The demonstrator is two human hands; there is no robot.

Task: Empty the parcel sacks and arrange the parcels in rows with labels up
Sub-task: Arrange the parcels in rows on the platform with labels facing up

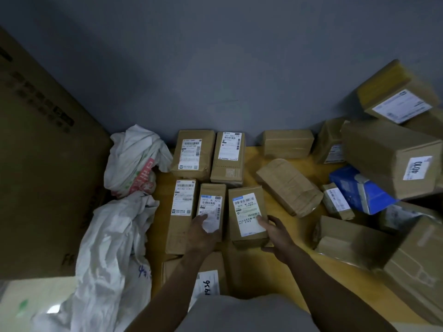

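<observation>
Cardboard meets both sets of fingers. The right hand point(273, 232) clamps fingers and thumb on the near corner of a squat parcel point(247, 212), label up, probably to square it into the row. The left hand point(202, 233) lies fingers-together on the narrow parcel point(212, 202) beside it; whether they curl round its end I cannot tell. Further out, unsorted parcels point(287, 185) heap at the right and white sacks point(112, 236) slump at the lower left.

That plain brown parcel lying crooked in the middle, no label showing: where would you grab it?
Across its narrow width, near the middle, coming from above. The crooked parcel lies flat and long, with bare table along both long sides, so fingers can likely wrap each edge and turn it over.
</observation>
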